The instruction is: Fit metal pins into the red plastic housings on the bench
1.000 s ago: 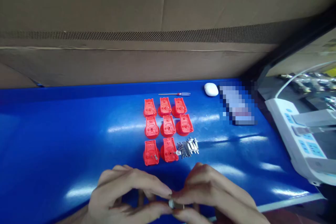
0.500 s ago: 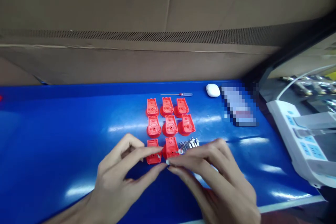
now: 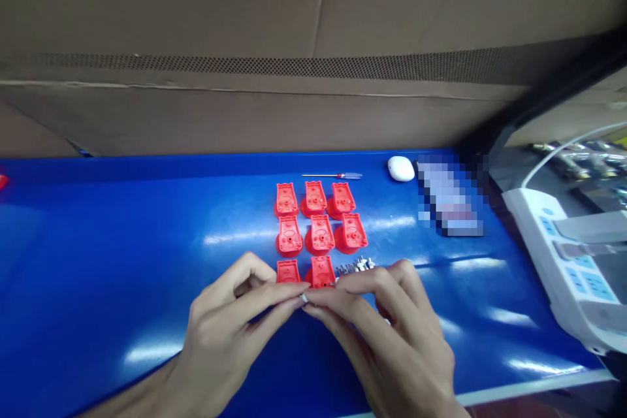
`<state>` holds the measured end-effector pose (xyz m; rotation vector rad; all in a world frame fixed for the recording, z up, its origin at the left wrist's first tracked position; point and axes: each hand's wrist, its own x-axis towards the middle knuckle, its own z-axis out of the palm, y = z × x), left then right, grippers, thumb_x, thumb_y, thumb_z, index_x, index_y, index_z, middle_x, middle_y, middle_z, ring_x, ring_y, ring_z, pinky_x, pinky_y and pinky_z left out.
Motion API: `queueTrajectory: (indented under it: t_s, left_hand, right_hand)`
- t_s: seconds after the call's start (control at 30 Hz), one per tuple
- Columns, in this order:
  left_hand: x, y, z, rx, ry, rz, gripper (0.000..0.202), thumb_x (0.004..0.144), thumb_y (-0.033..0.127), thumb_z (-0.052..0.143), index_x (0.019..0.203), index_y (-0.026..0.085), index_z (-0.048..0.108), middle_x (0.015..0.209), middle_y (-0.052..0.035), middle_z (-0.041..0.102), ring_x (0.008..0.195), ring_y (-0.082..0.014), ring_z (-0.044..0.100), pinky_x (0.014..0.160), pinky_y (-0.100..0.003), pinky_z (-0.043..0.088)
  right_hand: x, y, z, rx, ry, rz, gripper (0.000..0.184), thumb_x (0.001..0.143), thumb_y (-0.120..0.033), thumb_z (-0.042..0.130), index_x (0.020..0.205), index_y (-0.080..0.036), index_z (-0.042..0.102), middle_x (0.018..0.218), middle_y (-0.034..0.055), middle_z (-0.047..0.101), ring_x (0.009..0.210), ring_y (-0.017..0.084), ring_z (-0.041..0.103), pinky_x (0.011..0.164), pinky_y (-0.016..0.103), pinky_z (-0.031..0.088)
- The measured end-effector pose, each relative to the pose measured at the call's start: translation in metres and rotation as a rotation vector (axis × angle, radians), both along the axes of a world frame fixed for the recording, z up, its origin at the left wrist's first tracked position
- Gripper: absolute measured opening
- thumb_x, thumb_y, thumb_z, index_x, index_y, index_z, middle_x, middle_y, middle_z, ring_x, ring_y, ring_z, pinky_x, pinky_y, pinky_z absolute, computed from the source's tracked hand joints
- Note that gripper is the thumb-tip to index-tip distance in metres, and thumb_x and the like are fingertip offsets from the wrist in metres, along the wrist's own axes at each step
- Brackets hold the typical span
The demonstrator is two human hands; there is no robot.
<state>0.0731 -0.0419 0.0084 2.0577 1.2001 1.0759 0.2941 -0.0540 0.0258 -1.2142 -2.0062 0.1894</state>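
My left hand (image 3: pixel 225 320) and right hand (image 3: pixel 386 333) were together, pinching a small metal part (image 3: pixel 304 298) just before the nearest red housing (image 3: pixel 322 272)

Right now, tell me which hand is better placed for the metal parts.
Right hand: it sits beside the metal parts, while the left hand is further off, with a red housing between. Both hands pinch a small silver piece, so the right would probably have to let go first.
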Motion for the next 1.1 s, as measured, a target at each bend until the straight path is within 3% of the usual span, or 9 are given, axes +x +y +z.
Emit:
queueTrajectory:
  t_s: [0.43, 0.7, 0.83, 0.93, 1.1]
  left_hand:
    - [0.003, 0.001, 0.003, 0.001, -0.053, -0.017, 0.017, 0.106, 0.011, 0.074, 0.114, 0.024, 0.081, 0.092, 0.0011, 0.06, 0.071, -0.008, 0.06, 0.058, -0.019, 0.047]
    - [0.001, 0.003, 0.001, -0.057, -0.065, -0.039, 0.02, 0.105, 0.012, 0.074, 0.118, 0.026, 0.08, 0.093, 0.0001, 0.062, 0.073, -0.01, 0.062, 0.06, -0.021, 0.049]
    - [0.0, 0.004, 0.002, -0.069, -0.019, -0.015, 0.024, 0.104, 0.011, 0.074, 0.12, 0.028, 0.08, 0.095, 0.0004, 0.062, 0.072, -0.01, 0.061, 0.061, -0.021, 0.05]
    - [-0.002, 0.004, 0.002, -0.087, 0.022, -0.009, 0.034, 0.102, 0.011, 0.076, 0.13, 0.03, 0.077, 0.098, 0.0006, 0.063, 0.076, -0.0104, 0.061, 0.063, -0.021, 0.051]
    - [-0.004, 0.01, 0.002, -0.083, 0.107, 0.009, 0.046, 0.096, 0.026, 0.087, 0.139, 0.03, 0.072, 0.089, 0.0036, 0.057, 0.073, -0.0116, 0.057, 0.064, -0.023, 0.05]
  right_hand:
    - [-0.004, 0.003, 0.005, 0.046, -0.066, 0.005, 0.015, 0.102, -0.016, 0.077, 0.114, -0.024, 0.082, 0.095, 0.0015, 0.073, 0.085, 0.019, 0.049, 0.074, 0.029, 0.044]
    - [-0.005, 0.007, 0.019, 0.054, -0.153, 0.062, 0.022, 0.102, -0.004, 0.067, 0.113, -0.017, 0.081, 0.093, 0.0059, 0.073, 0.081, 0.02, 0.043, 0.066, 0.032, 0.038]
    - [-0.008, 0.009, 0.016, 0.083, -0.158, 0.048, 0.022, 0.104, -0.005, 0.064, 0.111, -0.017, 0.081, 0.089, 0.0062, 0.073, 0.08, 0.021, 0.044, 0.067, 0.033, 0.039]
    - [-0.007, 0.007, 0.014, 0.065, -0.156, 0.026, 0.022, 0.102, -0.009, 0.071, 0.12, -0.018, 0.08, 0.094, 0.0057, 0.074, 0.08, 0.02, 0.046, 0.065, 0.033, 0.04]
    - [0.017, -0.004, 0.023, 0.025, -0.142, -0.015, 0.026, 0.105, -0.024, 0.074, 0.131, -0.025, 0.076, 0.096, 0.0043, 0.074, 0.082, 0.02, 0.059, 0.07, 0.034, 0.052]
